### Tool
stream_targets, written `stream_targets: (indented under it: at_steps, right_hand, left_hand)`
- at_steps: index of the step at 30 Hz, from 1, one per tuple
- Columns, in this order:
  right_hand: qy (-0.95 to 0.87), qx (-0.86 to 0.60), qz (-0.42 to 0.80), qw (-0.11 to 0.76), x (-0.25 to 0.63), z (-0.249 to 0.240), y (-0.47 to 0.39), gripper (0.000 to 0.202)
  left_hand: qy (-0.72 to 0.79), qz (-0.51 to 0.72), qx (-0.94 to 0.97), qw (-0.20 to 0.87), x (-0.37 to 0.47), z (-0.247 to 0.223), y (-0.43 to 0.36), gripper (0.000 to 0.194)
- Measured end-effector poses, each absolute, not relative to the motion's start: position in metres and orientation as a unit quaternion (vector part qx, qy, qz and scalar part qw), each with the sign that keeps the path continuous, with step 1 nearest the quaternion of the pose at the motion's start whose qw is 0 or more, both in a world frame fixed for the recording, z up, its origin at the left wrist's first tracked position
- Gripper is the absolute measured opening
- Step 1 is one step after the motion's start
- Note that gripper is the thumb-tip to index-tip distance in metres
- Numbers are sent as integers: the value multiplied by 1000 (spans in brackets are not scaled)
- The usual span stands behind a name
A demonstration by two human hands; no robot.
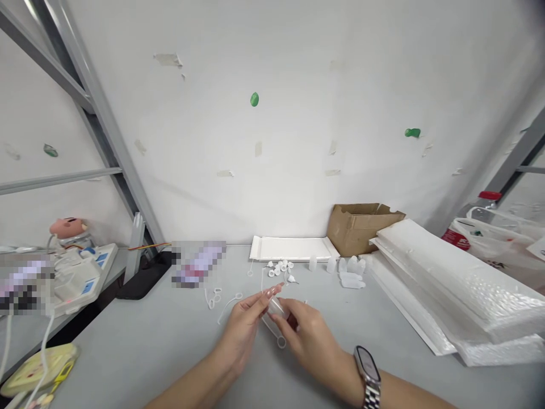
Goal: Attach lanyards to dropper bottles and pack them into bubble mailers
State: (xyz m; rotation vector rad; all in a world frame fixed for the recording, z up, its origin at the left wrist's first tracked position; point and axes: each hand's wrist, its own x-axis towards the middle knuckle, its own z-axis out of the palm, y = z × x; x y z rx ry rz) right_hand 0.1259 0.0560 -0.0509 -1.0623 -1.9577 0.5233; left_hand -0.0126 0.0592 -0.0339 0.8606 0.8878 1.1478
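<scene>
One small, smooth, translucent bottle (pixel 276 307) sits between two hands: the right hand (pixel 307 330) clamps it between thumb and fingers; the left hand (pixel 242 321) has its fingertips at the upper end, though I cannot tell whether they grip. From there, one white cord (pixel 269 328) with a ring end lies at six o'clock, at least six white caps (pixel 277 272) at twelve, several cloudy bottles (pixel 331 265) at two; beyond them, one open cardboard box (pixel 351 234), contents hidden.
</scene>
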Motion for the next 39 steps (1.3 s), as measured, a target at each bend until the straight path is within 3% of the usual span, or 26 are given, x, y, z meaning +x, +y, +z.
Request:
stream_targets:
  at_steps: [3, 5, 7, 18, 28, 34, 39]
  right_hand:
    - [-590, -394, 585, 394, 124, -39, 58, 29]
    - [-485, -320, 715, 389, 125, -35, 59, 32]
    - [-430, -263, 769, 393, 126, -34, 59, 31]
    - [-443, -278, 726, 446, 125, -38, 56, 30]
    - [-463, -208, 771, 385, 133, -30, 58, 32]
    - [-417, -145, 829, 343, 135, -27, 57, 33]
    - [-480, -259, 750, 374, 134, -30, 63, 35]
  left_hand:
    - [379, 503, 377, 679, -12, -32, 58, 24]
    - [372, 497, 381, 685, -12, -31, 57, 25]
    - [369, 482, 388, 694, -12, -29, 56, 27]
    - [347, 468, 386, 715, -9, -25, 51, 33]
    - [346, 471, 451, 675, -16, -22, 52, 28]
    - [298, 456, 450, 707, -15, -21, 51, 27]
    - [347, 490, 446, 664, -17, -20, 55, 26]
